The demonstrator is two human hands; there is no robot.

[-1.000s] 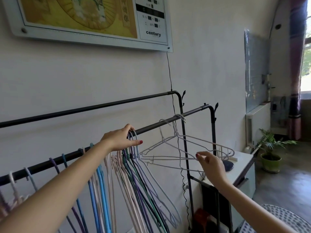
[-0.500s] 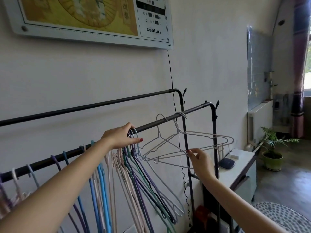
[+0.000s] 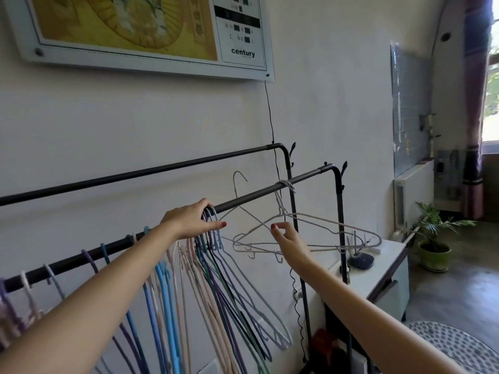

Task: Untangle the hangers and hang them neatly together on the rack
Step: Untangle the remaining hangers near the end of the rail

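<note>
A black metal rack (image 3: 253, 194) has two parallel rails, the front one lower than the back. On the front rail a bunch of thin coated hangers (image 3: 208, 271) in lilac, blue, beige, green and purple hangs pressed close together, with a few more spaced out toward the left. Near the rail's right end, pale grey wire hangers (image 3: 321, 233) sit tangled and tilted; two hooks rest over the rail, another hook (image 3: 239, 182) sticks up free behind it.
</note>
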